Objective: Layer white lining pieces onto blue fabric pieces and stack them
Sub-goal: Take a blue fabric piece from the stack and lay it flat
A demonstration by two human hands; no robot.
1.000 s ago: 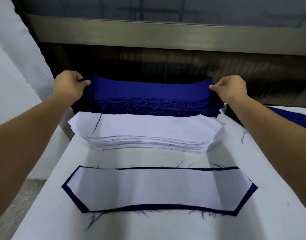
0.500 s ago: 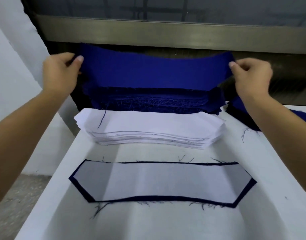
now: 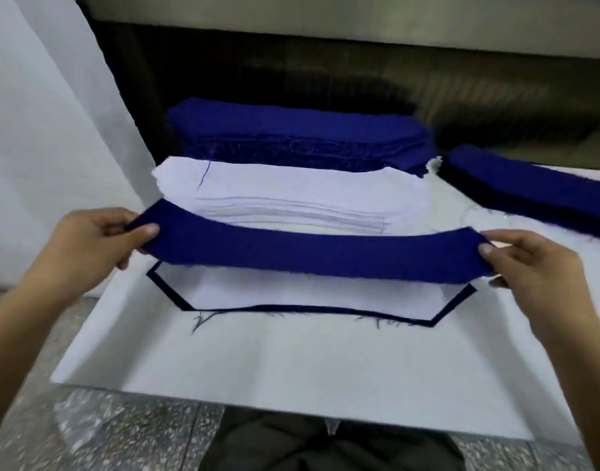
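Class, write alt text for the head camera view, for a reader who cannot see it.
A left hand and a right hand pinch the ends of a dark-blue fabric piece, held sagging over a white lining piece laid on blue fabric on the white table. Behind lie a stack of white lining pieces and a stack of blue fabric pieces.

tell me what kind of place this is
Probably a garment workshop: a blue stack and a lining stack of same-shaped cut pieces lie on a white table, and the left hand and right hand hold one blue piece.
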